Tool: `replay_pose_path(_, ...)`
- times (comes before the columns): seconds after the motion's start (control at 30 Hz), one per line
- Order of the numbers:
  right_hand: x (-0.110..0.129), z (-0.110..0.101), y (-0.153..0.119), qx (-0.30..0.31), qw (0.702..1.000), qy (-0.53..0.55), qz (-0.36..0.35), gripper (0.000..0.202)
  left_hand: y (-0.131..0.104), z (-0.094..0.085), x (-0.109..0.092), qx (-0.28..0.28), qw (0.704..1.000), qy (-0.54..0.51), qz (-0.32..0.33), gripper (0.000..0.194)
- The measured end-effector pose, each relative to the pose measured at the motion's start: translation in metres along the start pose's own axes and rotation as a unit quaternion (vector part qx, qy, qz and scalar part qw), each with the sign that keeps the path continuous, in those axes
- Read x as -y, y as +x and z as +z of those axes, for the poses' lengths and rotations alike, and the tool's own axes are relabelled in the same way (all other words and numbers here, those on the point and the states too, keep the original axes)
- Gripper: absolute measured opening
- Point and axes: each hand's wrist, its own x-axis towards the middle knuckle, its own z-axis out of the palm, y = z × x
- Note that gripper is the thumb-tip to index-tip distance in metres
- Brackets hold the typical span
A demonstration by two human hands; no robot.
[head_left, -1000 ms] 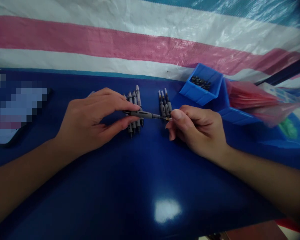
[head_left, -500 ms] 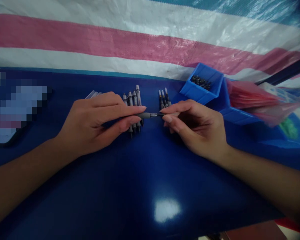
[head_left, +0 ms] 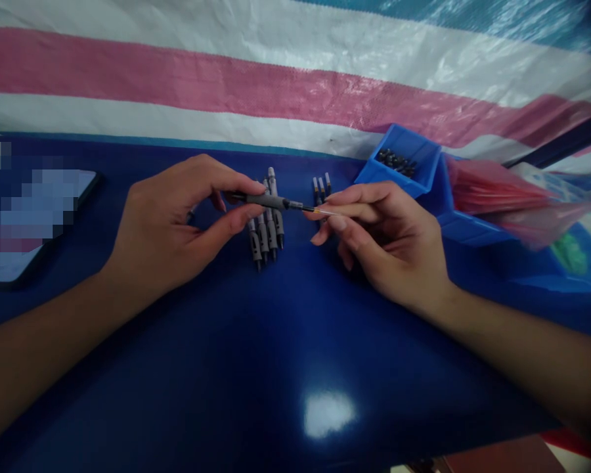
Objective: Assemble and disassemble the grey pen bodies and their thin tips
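Between thumb and fingers, my left hand point(head_left: 165, 223) pinches a grey pen grip point(head_left: 276, 202) with a dark tip pointing left. A thin pen refill point(head_left: 320, 211) sticks out of the grip's right end, and the thumb and fingers of my right hand point(head_left: 398, 246) are closed on its pale tail. Below and behind the left fingers lie several grey-and-clear pens point(head_left: 272, 226) side by side on the blue table. Three white-ended refills point(head_left: 321, 187) stand out just beyond the right fingers, which hide their lower parts.
A blue bin point(head_left: 398, 157) of small black parts stands at the back right. Beside it, another blue bin point(head_left: 473, 220) holds red plastic bags point(head_left: 497, 187). A phone-like slab point(head_left: 39, 223), partly blurred out, lies at left. Striped sheeting point(head_left: 226, 72) hangs behind the table.
Both hands have shifted slightly up, the left also a little to the left. The grip now tilts down to the right, with more of the refill showing between the hands.
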Motion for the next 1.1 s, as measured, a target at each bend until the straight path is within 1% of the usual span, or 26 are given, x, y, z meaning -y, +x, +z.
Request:
replay_pose_path(0.13,0.002,0.001,0.0,0.001,1.0,0.006,0.009,0.018,-0.001,0.001,0.005,-0.015,1.0,-0.021,0.017,0.009)
replay_pose_path(0.2,0.004,0.001,0.0,0.0,1.0,0.003,0.022,0.018,-0.001,0.001,0.006,-0.021,0.999,-0.03,0.022,0.01)
replay_pose_path(0.27,0.006,0.0,0.0,-0.004,0.999,-0.013,0.034,0.019,-0.001,0.001,0.005,-0.015,0.999,-0.037,0.013,0.013)
replay_pose_path(0.37,0.009,-0.002,0.001,0.005,0.997,-0.063,0.039,0.03,0.0,0.001,0.001,0.003,0.999,-0.037,-0.002,0.017)
replay_pose_path(0.43,0.012,-0.004,0.002,0.019,0.995,-0.094,0.039,0.038,0.0,0.0,-0.001,0.017,0.999,-0.038,-0.004,0.016)
replay_pose_path(0.53,0.014,-0.005,0.002,0.03,0.993,-0.109,0.033,0.043,0.0,-0.001,-0.002,0.028,0.999,-0.043,-0.002,0.017)
replay_pose_path(0.63,0.014,-0.003,0.001,0.027,0.994,-0.101,0.026,0.039,-0.001,-0.002,-0.002,0.035,0.999,-0.039,-0.013,0.022)
replay_pose_path(0.8,0.011,-0.001,0.001,0.011,0.997,-0.068,0.019,0.024,-0.002,-0.003,-0.003,0.047,0.998,-0.033,-0.023,0.029)
replay_pose_path(0.97,0.004,-0.002,-0.001,-0.002,0.999,-0.041,0.016,0.014,-0.002,-0.001,-0.002,0.016,0.998,-0.053,-0.024,0.02)
replay_pose_path(1.1,0.001,-0.002,0.0,-0.034,0.999,-0.029,0.013,0.013,-0.003,0.0,0.001,0.002,0.999,-0.052,-0.014,0.016)
